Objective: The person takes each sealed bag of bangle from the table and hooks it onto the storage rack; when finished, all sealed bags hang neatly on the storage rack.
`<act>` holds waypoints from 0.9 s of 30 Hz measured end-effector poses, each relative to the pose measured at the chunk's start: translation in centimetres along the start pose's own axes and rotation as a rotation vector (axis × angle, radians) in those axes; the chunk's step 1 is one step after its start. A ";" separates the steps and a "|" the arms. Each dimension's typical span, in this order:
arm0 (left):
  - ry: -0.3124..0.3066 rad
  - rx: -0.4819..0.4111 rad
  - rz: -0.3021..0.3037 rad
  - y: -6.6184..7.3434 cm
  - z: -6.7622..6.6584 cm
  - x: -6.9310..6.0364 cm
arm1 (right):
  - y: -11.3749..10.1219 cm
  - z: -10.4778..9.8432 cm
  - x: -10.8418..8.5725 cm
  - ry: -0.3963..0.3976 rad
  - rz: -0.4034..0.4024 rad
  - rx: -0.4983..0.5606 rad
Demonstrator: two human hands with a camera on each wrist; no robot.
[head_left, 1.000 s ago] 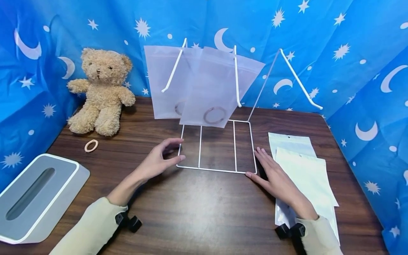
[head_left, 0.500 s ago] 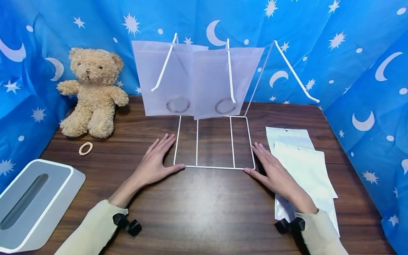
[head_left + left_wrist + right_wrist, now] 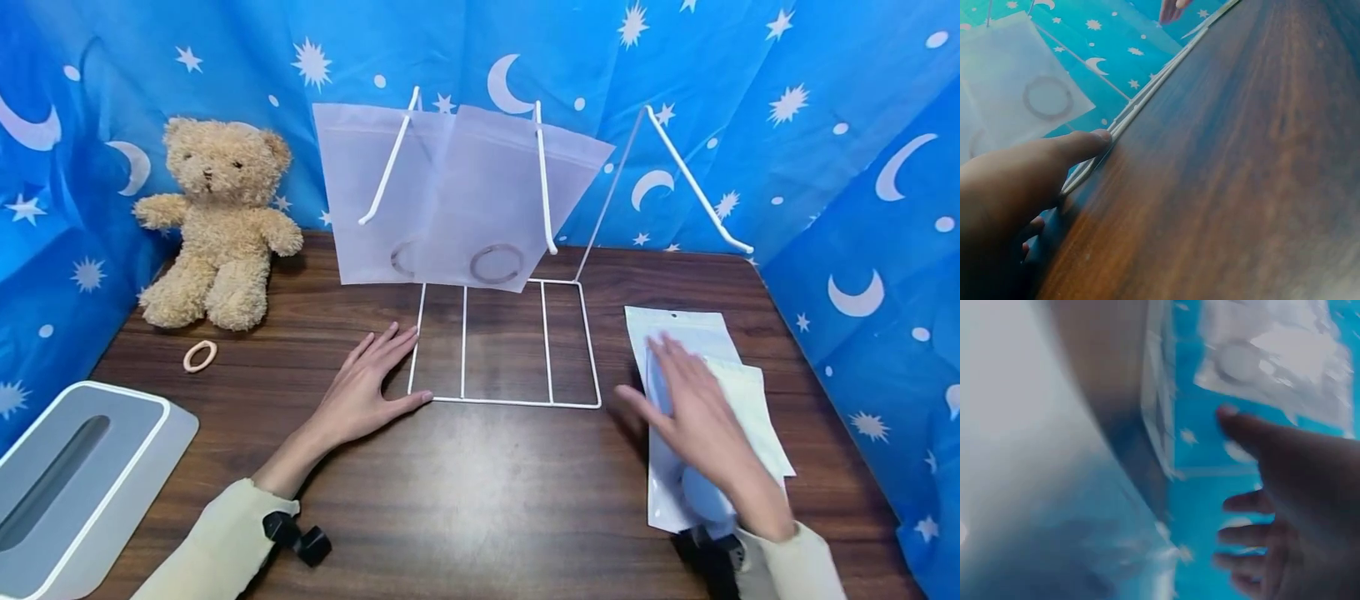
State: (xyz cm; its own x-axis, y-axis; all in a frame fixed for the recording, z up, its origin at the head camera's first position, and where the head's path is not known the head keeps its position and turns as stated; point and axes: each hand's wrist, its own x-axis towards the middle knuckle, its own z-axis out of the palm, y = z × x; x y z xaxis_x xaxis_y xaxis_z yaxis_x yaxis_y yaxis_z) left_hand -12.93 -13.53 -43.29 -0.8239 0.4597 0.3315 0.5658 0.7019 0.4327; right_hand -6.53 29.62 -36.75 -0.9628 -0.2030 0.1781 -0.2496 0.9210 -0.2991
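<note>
A white wire display rack (image 3: 517,404) stands mid-table, with three slanted hooks at its top. Two translucent bags, a left bag (image 3: 367,183) and a right bag (image 3: 487,192), hang from its left and middle hooks, each showing a ring-shaped item near the bottom. At the base's front left corner is my left hand (image 3: 356,387), fingers straight, its thumb (image 3: 1088,145) touching the front bar. My right hand (image 3: 701,421), blurred, hovers over several flat white zip bags (image 3: 750,408) with its fingers extended and thumb spread. No thing shows in its grasp.
A teddy bear (image 3: 225,217) sits at the back left, with a small beige ring (image 3: 199,356) in front of it. A grey-topped white tissue box (image 3: 142,467) stands at the left edge. Blue star-and-moon cloth (image 3: 795,183) hangs behind and beside the table.
My right hand has left the rack's right corner and moved right over the white bags. The left hand's fingers have straightened against the rack. The right hanging bag has swung.
</note>
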 end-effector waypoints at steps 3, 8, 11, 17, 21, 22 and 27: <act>0.005 -0.001 -0.002 0.1 0.0 -0.1 | 1.9 -2.1 -1.4 -0.048 0.167 -0.015; 0.013 -0.004 0.003 0.1 0.0 -0.1 | 4.6 -3.6 -2.8 -0.297 0.521 -0.080; 0.014 -0.001 -0.001 0.0 0.0 0.0 | 5.5 -3.8 -2.6 -0.406 0.589 -0.117; 0.006 -0.004 -0.004 0.1 0.0 0.1 | 6.2 -3.9 -2.7 -0.389 0.611 -0.100; 0.010 -0.007 0.004 0.1 -0.1 0.2 | 6.1 -3.7 -2.8 -0.285 0.632 -0.075; 0.011 -0.005 0.006 0.2 -0.1 0.2 | 6.0 -3.6 -2.9 -0.252 0.635 -0.065; 0.006 -0.001 0.001 0.1 -0.1 0.1 | 5.9 -3.3 -2.9 -0.074 0.602 -0.008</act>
State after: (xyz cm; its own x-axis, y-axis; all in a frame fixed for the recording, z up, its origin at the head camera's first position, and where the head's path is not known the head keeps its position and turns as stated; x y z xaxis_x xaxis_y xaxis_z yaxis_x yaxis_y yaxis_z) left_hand -12.92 -13.50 -43.11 -0.8231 0.4575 0.3366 0.5667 0.7011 0.4328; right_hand -4.93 36.75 -35.98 -0.9394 0.3319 -0.0856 0.3414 0.8838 -0.3201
